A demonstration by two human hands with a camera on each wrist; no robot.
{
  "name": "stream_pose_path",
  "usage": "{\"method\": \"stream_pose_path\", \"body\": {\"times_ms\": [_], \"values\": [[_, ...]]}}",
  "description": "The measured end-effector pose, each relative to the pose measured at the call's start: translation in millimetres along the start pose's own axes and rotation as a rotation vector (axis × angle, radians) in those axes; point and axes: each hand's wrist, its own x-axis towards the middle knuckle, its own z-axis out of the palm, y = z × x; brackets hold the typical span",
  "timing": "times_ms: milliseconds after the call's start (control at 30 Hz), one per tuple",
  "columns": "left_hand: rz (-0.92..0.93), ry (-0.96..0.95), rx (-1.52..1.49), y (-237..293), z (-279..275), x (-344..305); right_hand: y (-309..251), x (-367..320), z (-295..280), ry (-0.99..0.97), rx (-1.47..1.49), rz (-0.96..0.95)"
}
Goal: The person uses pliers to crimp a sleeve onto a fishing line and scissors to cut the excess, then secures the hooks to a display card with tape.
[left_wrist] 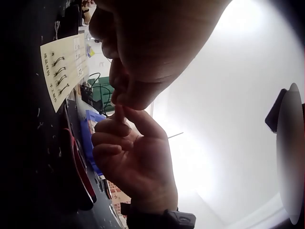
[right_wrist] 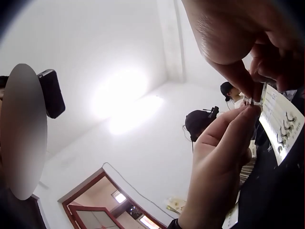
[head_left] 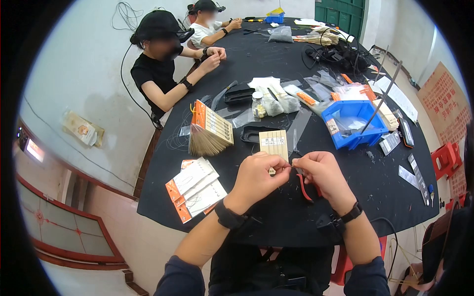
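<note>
Both hands meet at their fingertips close over the table's near side. My left hand (head_left: 259, 177) and my right hand (head_left: 326, 175) pinch a tiny shiny piece (right_wrist: 249, 101) between thumbs and forefingers; I cannot tell its exact kind, as the fingers hide most of it. Just beyond the hands lies a cream card (head_left: 273, 140) with printed characters. In the left wrist view, dark fish hooks (left_wrist: 60, 71) with short lines sit in a row on that card. Red-handled pliers (head_left: 305, 190) lie beneath the right hand.
White-and-orange packets (head_left: 195, 190) lie at left, before a fanned stack of hook cards (head_left: 211, 129). A blue bin (head_left: 351, 129) stands at right with a thin rod leaning in it. Plastic bags and a small jar (head_left: 258, 104) lie beyond. Two people sit along the far left side.
</note>
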Motion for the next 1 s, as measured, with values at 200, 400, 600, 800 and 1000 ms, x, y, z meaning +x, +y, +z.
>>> {"method": "stream_pose_path", "body": {"times_ms": [200,400,600,800,1000], "values": [[0.043,0.053,-0.059,-2.7,0.7,-0.9,-0.2,0.4,-0.9,-0.034,0.009,0.001],[-0.267,-0.022,-0.352,0.9,-3.6,-4.8,-11.2,-2.6,-2.2,-0.067,0.033,-0.047],[-0.392,-0.045,-0.585,-6.1,-3.1,-5.4,-10.2,-2.2,-2.5,-0.043,-0.16,-0.136],[-0.378,0.0,-0.624,-4.5,-0.4,-5.1,-0.6,3.3,-0.3,0.063,-0.377,-0.504],[-0.402,-0.053,-0.571,-2.1,-6.0,-5.4,-4.9,1.0,-0.3,0.001,-0.276,-0.418]]}}
